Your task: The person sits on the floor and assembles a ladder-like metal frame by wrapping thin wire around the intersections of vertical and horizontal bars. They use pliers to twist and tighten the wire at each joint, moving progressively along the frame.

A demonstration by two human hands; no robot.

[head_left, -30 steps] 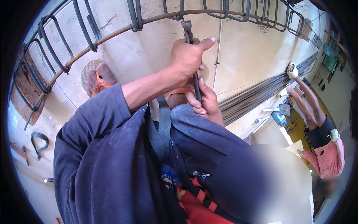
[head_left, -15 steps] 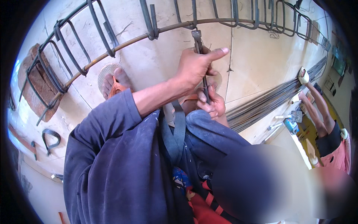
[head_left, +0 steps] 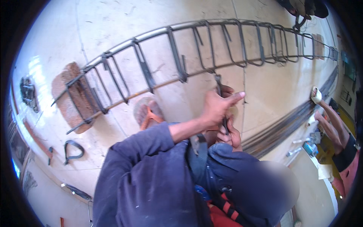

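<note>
My left hand (head_left: 219,108) is wrapped round the upper part of a pair of dark metal pincers (head_left: 218,84), its thumb stretched out to the right. Lower down, the fingers of my right hand (head_left: 231,135) close on the handle end. The pincers' head meets the near bar of a long rebar cage (head_left: 177,80), right where a stirrup crosses it. Dark stirrups stand along the cage between its two long bars. Any tie wire in the jaws is too small to make out.
A brown block (head_left: 72,100) props the cage's left end. A loop of black wire (head_left: 73,151) lies on the tiled floor at left. Long rebars (head_left: 280,130) lie bundled at right, beside another person's legs (head_left: 332,123). My sandalled foot (head_left: 148,113) is close to the cage.
My view has shifted, so the cage, block and hands sit lower and farther right, and the cage's far bar shows. Both hands keep their grip on the pincers at the near bar.
</note>
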